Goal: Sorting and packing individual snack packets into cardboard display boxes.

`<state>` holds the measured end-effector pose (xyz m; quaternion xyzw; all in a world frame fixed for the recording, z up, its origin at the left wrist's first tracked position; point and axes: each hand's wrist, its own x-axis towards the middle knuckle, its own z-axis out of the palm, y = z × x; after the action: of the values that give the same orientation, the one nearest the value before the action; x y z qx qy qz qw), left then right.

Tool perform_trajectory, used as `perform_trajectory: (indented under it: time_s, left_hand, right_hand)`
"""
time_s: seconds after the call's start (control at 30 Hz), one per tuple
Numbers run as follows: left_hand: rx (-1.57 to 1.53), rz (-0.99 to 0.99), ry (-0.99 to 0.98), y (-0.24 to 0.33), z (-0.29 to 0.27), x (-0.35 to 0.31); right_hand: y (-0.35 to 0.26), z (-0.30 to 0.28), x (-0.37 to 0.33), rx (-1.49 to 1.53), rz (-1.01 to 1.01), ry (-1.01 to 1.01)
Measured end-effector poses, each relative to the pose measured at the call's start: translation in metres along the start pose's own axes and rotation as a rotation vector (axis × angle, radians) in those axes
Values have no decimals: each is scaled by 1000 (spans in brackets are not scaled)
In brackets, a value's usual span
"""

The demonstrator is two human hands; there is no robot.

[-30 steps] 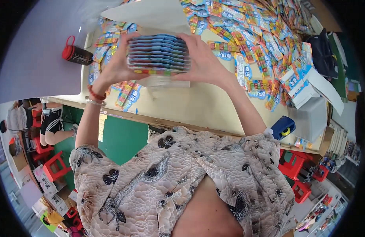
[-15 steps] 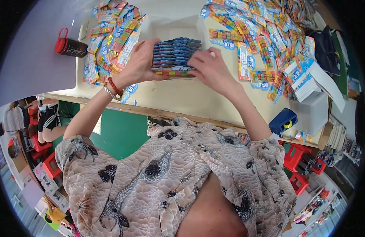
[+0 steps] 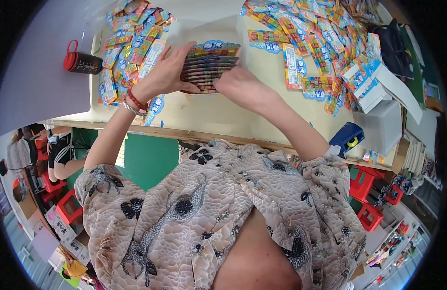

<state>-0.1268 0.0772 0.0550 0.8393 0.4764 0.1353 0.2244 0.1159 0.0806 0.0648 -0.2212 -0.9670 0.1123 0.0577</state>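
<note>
Left grip [image 3: 166, 73] holds the packet stack [image 3: 209, 67] at nine o'clock; right grip [image 3: 243, 87], at four, hides its fingertips: hold impossible to tell.

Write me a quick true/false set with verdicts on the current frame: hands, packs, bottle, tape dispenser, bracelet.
1. The left hand is at the left end of the row of packs. True.
2. The right hand reaches for the red-lidded bottle. False: the right hand is at the row's right end; the bottle is at the picture's left.
3. Loose packs lie on both sides of the row. True.
4. The red bracelet is on the right wrist. False: it is on the left.
5. The blue tape dispenser is to the right of the row. True.
</note>
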Motion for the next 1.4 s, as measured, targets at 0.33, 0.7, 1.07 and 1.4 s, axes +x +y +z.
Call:
perform_trajectory:
  time_s: [0.33, 0.7, 1.07, 1.4]
  left_hand:
    - [206, -126, -305, 14, -10, 14]
    - [187, -112, -309, 9, -6, 27]
    - [134, -183, -351, 3, -8, 32]
    - [118, -160, -321, 7, -10, 31]
  right_hand:
    - [4, 23, -24, 131, 93, 193]
    - [36, 23, -4, 173, 172, 166]
    - [36, -3, -7, 242, 154, -35]
    - [32, 9, -3, 154, 116, 57]
